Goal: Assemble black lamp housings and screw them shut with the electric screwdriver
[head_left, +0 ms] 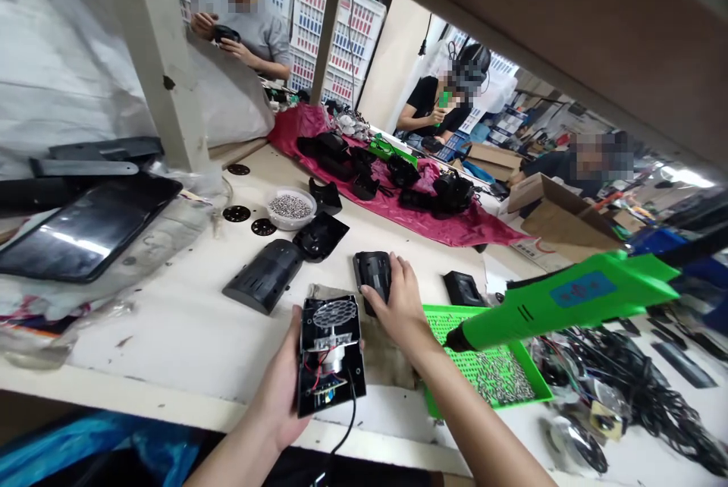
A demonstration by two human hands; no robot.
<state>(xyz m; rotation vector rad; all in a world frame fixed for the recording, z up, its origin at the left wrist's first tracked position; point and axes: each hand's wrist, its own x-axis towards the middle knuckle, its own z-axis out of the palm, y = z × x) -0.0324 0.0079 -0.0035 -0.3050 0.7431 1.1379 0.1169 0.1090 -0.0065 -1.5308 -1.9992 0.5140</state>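
My left hand [283,388] is closed around the side of an open black housing half [304,373]. Inside it sit a round mesh grille [334,313], a small motor [327,359], red wires and a small circuit board; a black cable hangs from its lower end. Just beyond, my right hand [405,305] grips a curved black housing cover [372,268] between thumb and fingers, above a greyish cloth [392,354]. Whether the cover touches the table I cannot tell. Another curved black cover [265,274] lies to the left, beside a black plastic part [321,237].
A green electric screwdriver [546,305] hangs at the right over a green tray [540,388] of screws. A white bowl [290,221] holds small metal pieces. Cables [637,396] pile up at right. Black parts lie on red cloth [483,225]. Several people work beyond the table.
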